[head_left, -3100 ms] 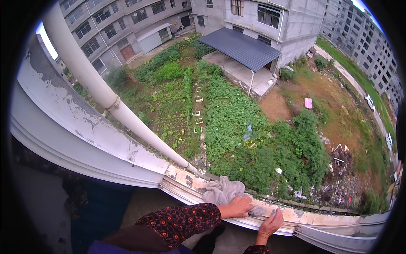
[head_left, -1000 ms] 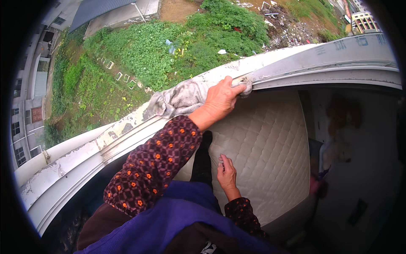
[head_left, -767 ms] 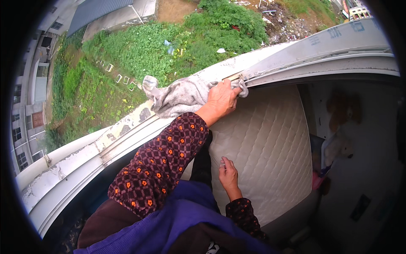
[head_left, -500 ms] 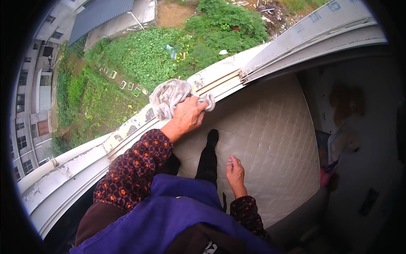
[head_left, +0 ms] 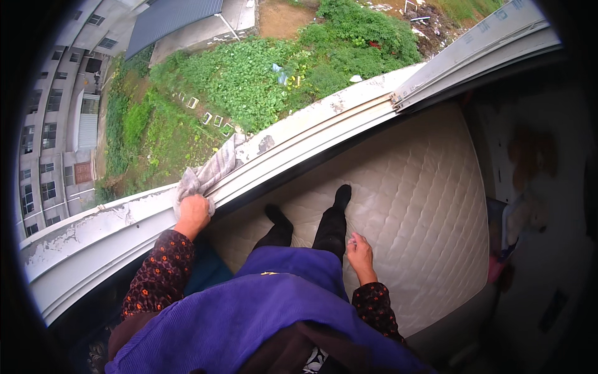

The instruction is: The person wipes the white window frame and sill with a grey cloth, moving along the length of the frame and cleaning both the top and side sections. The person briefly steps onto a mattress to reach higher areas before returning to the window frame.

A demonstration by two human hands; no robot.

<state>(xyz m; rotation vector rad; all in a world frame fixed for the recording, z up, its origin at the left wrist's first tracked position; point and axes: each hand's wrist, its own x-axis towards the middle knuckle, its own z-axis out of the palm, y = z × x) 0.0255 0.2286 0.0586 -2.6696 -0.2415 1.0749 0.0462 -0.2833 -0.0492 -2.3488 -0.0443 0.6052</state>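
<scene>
My left hand (head_left: 192, 214) grips a crumpled grey cloth (head_left: 210, 172) and presses it on the white window sill track (head_left: 299, 140), toward its left part. The cloth lies stretched along the sill's outer edge. My right hand (head_left: 360, 252) hangs by my right thigh, fingers loosely curled, holding nothing. I stand in dark trousers and socks on a white quilted mattress (head_left: 430, 206) just inside the window.
The sill's paint is chipped and peeling (head_left: 81, 230). Far below outside lie a green garden plot (head_left: 249, 75), a grey-roofed shed (head_left: 168, 19) and apartment blocks (head_left: 50, 143). A dim room wall and a pink item (head_left: 498, 268) sit at right.
My left hand has dragged the cloth leftward along the sill from the right part to the left part. My right hand stayed by my side.
</scene>
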